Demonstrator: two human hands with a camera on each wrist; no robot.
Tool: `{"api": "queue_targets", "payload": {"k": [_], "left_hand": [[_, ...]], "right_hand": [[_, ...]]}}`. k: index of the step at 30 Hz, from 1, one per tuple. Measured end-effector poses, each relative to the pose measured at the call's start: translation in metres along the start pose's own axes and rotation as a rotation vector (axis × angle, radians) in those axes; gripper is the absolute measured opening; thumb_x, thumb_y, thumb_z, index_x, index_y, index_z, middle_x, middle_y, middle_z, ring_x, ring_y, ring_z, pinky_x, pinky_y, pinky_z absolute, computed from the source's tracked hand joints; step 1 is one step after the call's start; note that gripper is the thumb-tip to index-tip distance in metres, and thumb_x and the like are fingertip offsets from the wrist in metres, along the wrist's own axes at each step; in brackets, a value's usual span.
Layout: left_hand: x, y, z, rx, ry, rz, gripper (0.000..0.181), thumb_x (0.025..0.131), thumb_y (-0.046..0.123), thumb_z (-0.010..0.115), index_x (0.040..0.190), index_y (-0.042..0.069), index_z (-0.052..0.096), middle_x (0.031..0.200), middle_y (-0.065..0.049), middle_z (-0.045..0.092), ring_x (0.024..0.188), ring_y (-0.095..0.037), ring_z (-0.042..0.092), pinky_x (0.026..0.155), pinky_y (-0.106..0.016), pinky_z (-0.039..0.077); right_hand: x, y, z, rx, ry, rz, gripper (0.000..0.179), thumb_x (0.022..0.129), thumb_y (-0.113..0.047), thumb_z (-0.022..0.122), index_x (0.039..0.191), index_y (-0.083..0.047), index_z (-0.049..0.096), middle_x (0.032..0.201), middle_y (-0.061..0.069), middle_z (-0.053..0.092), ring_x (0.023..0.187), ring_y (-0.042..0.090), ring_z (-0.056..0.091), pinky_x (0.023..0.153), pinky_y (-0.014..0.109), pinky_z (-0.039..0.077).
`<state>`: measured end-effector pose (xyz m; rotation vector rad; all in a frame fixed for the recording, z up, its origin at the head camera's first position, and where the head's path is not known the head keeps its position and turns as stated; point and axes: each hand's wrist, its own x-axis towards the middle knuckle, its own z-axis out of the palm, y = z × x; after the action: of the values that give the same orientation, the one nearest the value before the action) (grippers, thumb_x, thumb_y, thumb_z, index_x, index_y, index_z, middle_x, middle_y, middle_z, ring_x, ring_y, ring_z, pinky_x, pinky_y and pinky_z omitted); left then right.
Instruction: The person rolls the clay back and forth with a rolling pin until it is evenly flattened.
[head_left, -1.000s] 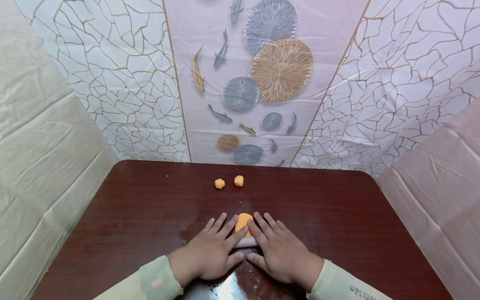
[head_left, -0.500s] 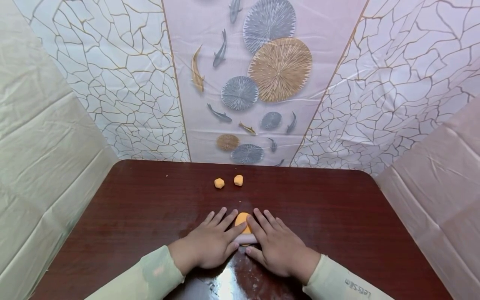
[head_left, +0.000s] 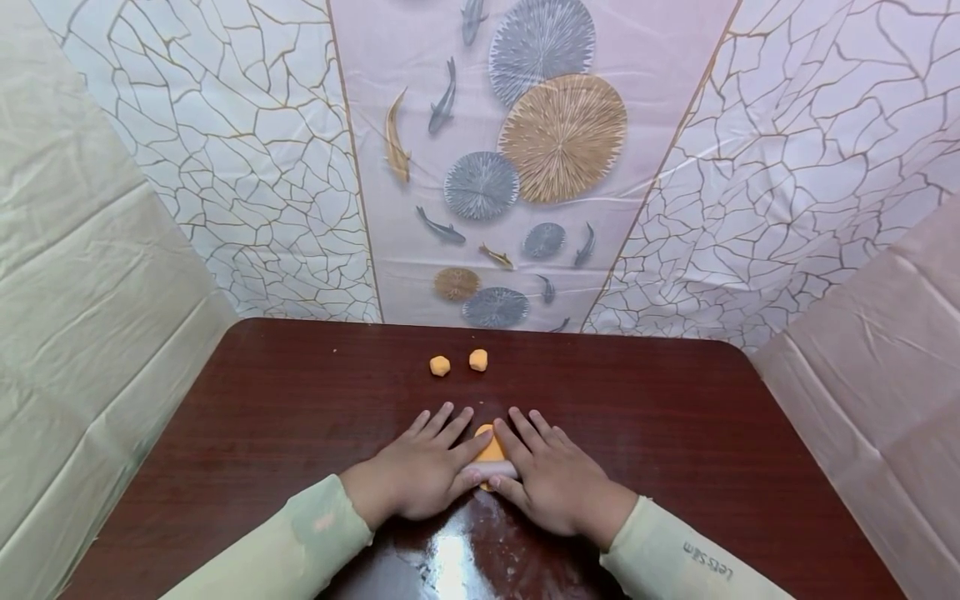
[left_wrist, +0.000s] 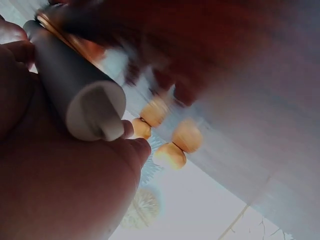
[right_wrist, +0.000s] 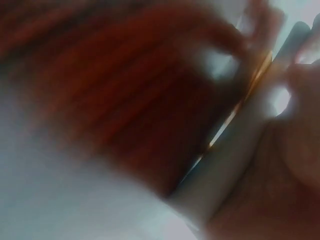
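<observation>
Between the two hands a pale rolling pin point(head_left: 495, 470) lies crosswise over a flattened orange piece of dough point(head_left: 491, 451). The dough shows mostly beyond the pin, with a sliver on the near side. My left hand point(head_left: 420, 473) presses on the pin's left part, fingers straight and spread. On the right part my right hand point(head_left: 557, 483) lies the same way, its index fingertip at the dough's edge. The left wrist view shows the rolling pin point(left_wrist: 67, 70) end-on under the palm, with a stubby knob at its end. Blurred, the rolling pin point(right_wrist: 227, 160) runs along the palm in the right wrist view.
Two small orange dough lumps, a left lump point(head_left: 439, 366) and a right lump point(head_left: 478, 360), sit farther back on the glossy dark red table point(head_left: 660, 417). Patterned cloth point(head_left: 480, 275) hangs behind the table's far edge, with plain cloth at both sides.
Both hands have slid away from the body, and the rolling pin has moved with them farther over the dough. A bit of dough now shows on the near side. The two lumps stay put.
</observation>
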<state>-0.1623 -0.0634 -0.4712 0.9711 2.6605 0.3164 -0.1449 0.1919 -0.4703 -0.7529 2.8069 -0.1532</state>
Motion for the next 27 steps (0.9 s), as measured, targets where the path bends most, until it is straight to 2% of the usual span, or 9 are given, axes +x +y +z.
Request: {"api": "queue_targets", "payload": {"k": [4,10,19,27], "left_hand": [[0.003,-0.004,-0.002,-0.008,0.010,-0.010,0.064,0.121,0.058,0.030,0.180,0.033,0.032,0.189,-0.013,0.019,0.176,-0.045,0.010,0.141,-0.065,0.017],[0.011,-0.009,-0.002,0.028,0.038,-0.071,0.064,0.121,0.060,0.027,0.180,0.034,0.030,0.190,-0.011,0.017,0.177,-0.042,0.007,0.142,-0.064,0.013],[0.027,-0.015,0.001,0.066,0.102,-0.187,0.063,0.122,0.058,0.025,0.180,0.034,0.030,0.191,-0.011,0.013,0.178,-0.041,0.002,0.142,-0.063,0.008],[0.041,-0.019,-0.003,0.103,0.141,-0.232,0.062,0.123,0.055,0.025,0.180,0.034,0.029,0.191,-0.011,0.011,0.178,-0.040,-0.002,0.143,-0.063,0.005]], "right_hand": [[0.005,0.002,0.000,0.007,0.000,0.019,0.085,0.117,-0.071,0.032,0.181,-0.017,0.026,0.189,0.016,0.019,0.174,0.047,0.020,0.137,0.065,0.028],[0.018,0.007,0.000,0.035,-0.012,0.056,0.087,0.115,-0.076,0.024,0.182,-0.020,0.021,0.190,0.014,0.015,0.175,0.045,0.016,0.138,0.066,0.027],[0.036,0.017,0.001,0.054,-0.011,0.094,0.082,0.117,-0.072,0.022,0.182,-0.022,0.023,0.190,0.015,0.014,0.175,0.046,0.014,0.137,0.069,0.025],[0.051,0.022,-0.007,0.079,-0.010,0.136,0.079,0.118,-0.070,0.026,0.182,-0.022,0.024,0.190,0.016,0.014,0.175,0.048,0.012,0.138,0.071,0.021]]}}
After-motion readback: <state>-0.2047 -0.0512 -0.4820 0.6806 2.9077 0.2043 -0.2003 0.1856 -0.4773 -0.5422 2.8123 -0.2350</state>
